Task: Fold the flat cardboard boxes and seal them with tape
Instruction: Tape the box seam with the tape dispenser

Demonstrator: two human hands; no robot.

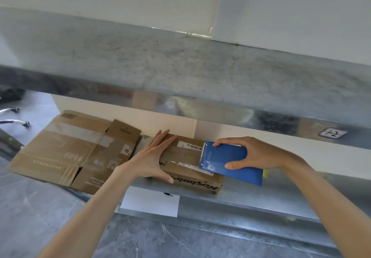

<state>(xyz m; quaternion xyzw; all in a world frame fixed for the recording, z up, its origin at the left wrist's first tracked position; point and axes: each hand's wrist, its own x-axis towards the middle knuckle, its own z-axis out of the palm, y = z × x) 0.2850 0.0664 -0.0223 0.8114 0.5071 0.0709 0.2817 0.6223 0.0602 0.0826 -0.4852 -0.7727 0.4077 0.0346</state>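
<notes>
The small box sits on the metal surface, its top flaps closed. The left hand lies against the box's left end, fingers straight and thumb along the front edge, gripping nothing. The right hand grips a blue tape dispenser, whose toothed edge rests on the box top by a white barcode label; the label shows "44". The box front carries upside-down print that partly reads "Kosimin". Just left lies a flat cardboard with old tape strips and a flap marked "HT007", upside down. A handwritten sticker sits far right; its marks are unclear.
</notes>
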